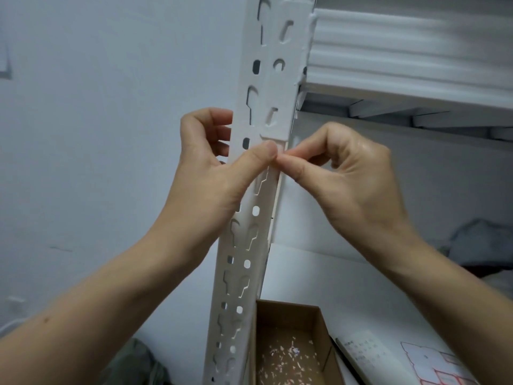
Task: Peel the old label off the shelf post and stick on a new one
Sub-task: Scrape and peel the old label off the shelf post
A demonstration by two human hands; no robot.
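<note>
Nearest, a cardboard box (286, 315) holds paper flakes, with a sheet of red-bordered labels (433, 365) to its right. Those flakes suggest the old label is thin, brittle paper that tears, so it is best taken at a lifted edge and drawn off low. Farther up, the left hand (211, 168) wraps the stiff slotted shelf post (244, 262), thumb pressed flat on its face. The right hand (349, 173) pinches thumb to forefinger at the post's right edge, probably on a sliver of the old label, which is hidden between the fingertips.
</note>
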